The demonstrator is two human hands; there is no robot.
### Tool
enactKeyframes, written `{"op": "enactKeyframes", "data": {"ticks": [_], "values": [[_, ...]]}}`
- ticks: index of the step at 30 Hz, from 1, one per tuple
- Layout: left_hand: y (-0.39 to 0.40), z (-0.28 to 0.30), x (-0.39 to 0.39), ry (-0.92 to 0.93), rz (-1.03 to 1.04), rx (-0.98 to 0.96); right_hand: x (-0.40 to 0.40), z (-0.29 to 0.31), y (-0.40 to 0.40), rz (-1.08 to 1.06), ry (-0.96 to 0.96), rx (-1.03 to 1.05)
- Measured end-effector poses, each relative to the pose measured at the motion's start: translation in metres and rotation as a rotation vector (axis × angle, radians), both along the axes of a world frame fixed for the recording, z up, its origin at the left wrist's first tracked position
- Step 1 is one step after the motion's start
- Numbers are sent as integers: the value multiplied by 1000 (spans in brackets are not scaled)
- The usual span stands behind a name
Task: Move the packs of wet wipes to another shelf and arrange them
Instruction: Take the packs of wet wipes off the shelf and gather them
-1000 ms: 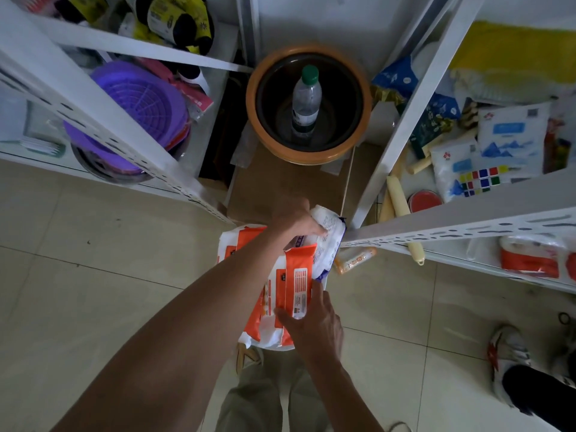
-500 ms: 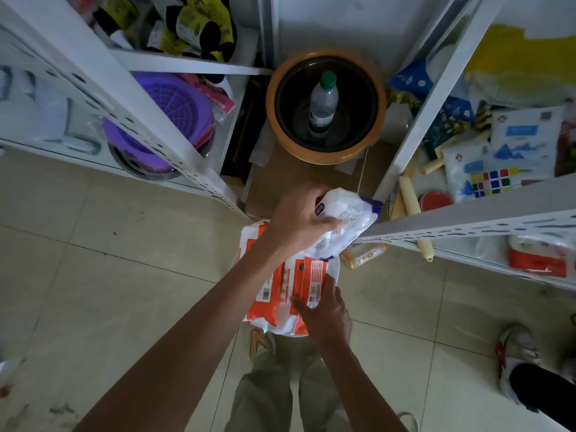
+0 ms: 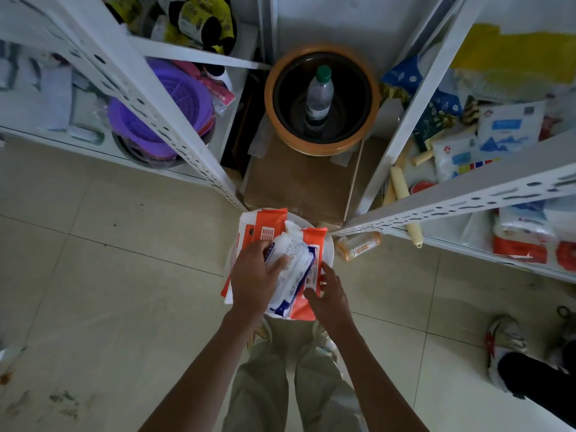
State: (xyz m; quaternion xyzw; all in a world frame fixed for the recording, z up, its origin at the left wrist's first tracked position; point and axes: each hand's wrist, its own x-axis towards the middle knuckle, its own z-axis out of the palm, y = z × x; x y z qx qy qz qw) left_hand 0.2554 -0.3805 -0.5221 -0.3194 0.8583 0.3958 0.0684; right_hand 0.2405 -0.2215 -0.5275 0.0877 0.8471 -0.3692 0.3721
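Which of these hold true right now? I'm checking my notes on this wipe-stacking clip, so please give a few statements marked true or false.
1. The left hand lies on the white and blue pack. True.
2. The white and blue pack is underneath the orange packs. False: it lies on top of them.
3. A green-capped bottle stands inside the orange-rimmed pot. True.
4. The purple basket sits in the right-hand shelf unit. False: it sits in the left-hand unit.
5. The right hand touches the near edge of the stack. True.
6. The floor by the stack is bare. False: a small orange packet lies there.
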Motion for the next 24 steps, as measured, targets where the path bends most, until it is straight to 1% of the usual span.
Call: {"op": "enactKeyframes", "data": {"ticks": [2, 5, 11, 13, 18, 22, 24], "values": [[5, -1, 2, 5, 49, -50, 0, 5, -1, -51, 26, 12], [14, -1, -1, -42, 105, -41, 4, 3, -1, -92, 70, 31], [16, 4, -6, -80, 77, -145, 4, 5, -2, -177, 126, 59], [16, 8, -2, -57, 70, -188, 3, 5, -1, -205, 156, 39], [17, 7, 13, 9, 59, -184, 3, 0, -2, -230, 180, 42], [18, 9, 22, 64, 97, -207, 2, -3, 3, -245, 241, 59], [21, 21, 30, 83, 119, -240, 4, 5, 13, -274, 285, 57]]}}
